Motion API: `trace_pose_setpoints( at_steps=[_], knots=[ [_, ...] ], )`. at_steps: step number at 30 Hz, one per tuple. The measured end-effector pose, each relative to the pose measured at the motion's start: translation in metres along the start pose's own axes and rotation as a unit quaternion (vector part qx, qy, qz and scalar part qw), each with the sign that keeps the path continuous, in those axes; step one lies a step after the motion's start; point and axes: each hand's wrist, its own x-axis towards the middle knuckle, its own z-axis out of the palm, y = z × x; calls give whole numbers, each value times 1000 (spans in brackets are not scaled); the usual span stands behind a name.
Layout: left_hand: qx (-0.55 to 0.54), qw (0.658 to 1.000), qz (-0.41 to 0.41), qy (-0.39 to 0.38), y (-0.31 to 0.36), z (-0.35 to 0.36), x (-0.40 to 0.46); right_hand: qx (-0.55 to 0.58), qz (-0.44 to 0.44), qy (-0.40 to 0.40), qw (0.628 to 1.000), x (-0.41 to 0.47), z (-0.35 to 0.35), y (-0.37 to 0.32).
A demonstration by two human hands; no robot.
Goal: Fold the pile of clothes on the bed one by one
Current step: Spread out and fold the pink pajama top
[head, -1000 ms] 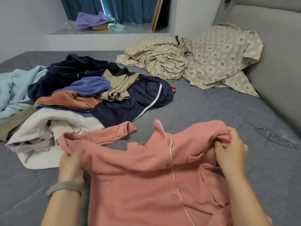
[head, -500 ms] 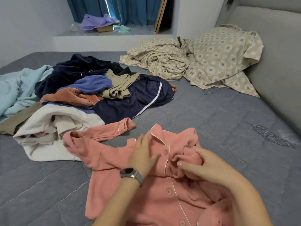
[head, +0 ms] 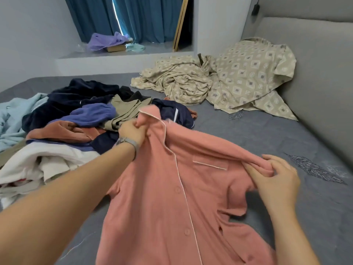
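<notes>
**Pink pyjama shirt held up over the bed**

A salmon-pink button-front pyjama shirt with white piping (head: 172, 197) is hanging spread between both hands above the grey quilted bed (head: 257, 131), its lower part trailing toward the camera. White piping is running down the placket and across the top of a chest pocket; pink buttons are showing along the front. The left hand (head: 133, 131), wearing a grey wristband (head: 128, 142), is gripping the collar region in a closed fist, raised above the clothes. The right hand (head: 275, 175) is pinching a bunched fold at the shirt's shoulder, thumb and fingers curling round the fabric. To the left, a loose pile of unfolded clothes (head: 76, 121) is lying on the bed: navy, purple, rust, olive, white and pale-blue garments overlapping. A beige diamond-patterned cover (head: 238, 79) is lying crumpled against the grey headboard (head: 315, 73).
</notes>
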Motion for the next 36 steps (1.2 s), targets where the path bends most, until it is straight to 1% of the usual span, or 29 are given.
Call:
trace_pose_setpoints(
  at_steps=[2,4,6,7,8,9,10,11,12,13,14,15,17,19,20,21,23,24,25,26,27,28,29,30,31,32,34,35,36],
  knots=[
    [-19,996,48,68,12,0,26,24,13,-24,999,16,14,-8],
    [-36,993,79,77,15,5,57,27,-1,-21,999,43,32,-21],
    [10,997,65,32,10,12,72,10,-35,-15,999,74,52,-36],
    [75,996,49,-10,5,18,73,-1,-46,-19,999,85,65,-39],
    [194,978,46,-63,-1,26,69,-10,-57,-40,998,93,77,-41],
    [322,939,54,-111,-9,35,53,-14,-62,-92,994,96,94,-35],
    [410,898,82,-140,-19,46,30,-17,-46,-175,983,95,109,-27],
    [429,883,100,-162,-32,58,5,-19,-5,-269,963,92,122,-17],
    [412,885,115,-182,-46,71,-24,-32,47,-356,933,86,133,-3],
    [391,887,134,-204,-57,80,-57,-68,71,-419,903,79,141,11],
    [388,879,164,-222,-70,87,-83,-114,56,-452,883,73,144,20],
    [404,861,195,-238,-80,91,-107,-151,21,-459,875,68,145,29],
    [429,838,220,-256,-90,94,-128,-179,-43,-451,873,64,141,41],
    [444,833,213,-254,-89,93,-128,-207,-93,-458,860,65,129,45],
    [456,831,191,-253,-85,93,-126,-245,-111,-444,855,68,120,44],
    [469,828,160,-261,-78,92,-126,-290,-122,-414,854,73,111,41],
    [466,832,121,-277,-60,87,-145,-367,-155,-314,862,85,88,22],
    [454,838,115,-281,-53,85,-167,-359,-165,-262,880,92,77,9],
    [433,849,133,-274,-51,84,-191,-301,-146,-216,917,98,71,-4],
    [399,867,175,-243,-53,84,-224,-207,-92,-177,958,103,68,-19],
    [353,877,207,-250,-57,79,-246,-100,-20,-138,985,110,66,-36],
    [336,868,259,-259,-65,76,-266,7,44,-100,994,116,64,-53],
    [353,850,303,-247,-66,75,-281,104,100,-82,986,119,64,-68],
    [356,839,314,-264,-68,72,-293,182,133,-91,970,121,63,-81],
    [355,834,336,-255,-71,69,-300,219,142,-132,956,122,63,-92],
    [334,837,333,-278,-76,69,-299,197,132,-201,950,118,61,-97],
    [283,846,300,-337,-71,64,-291,69,103,-345,930,100,57,-87],
    [258,855,284,-351,-67,62,-290,-9,88,-370,925,88,55,-73],
    [240,864,271,-350,-69,59,-291,-72,88,-358,927,73,49,-59]
  ],
)
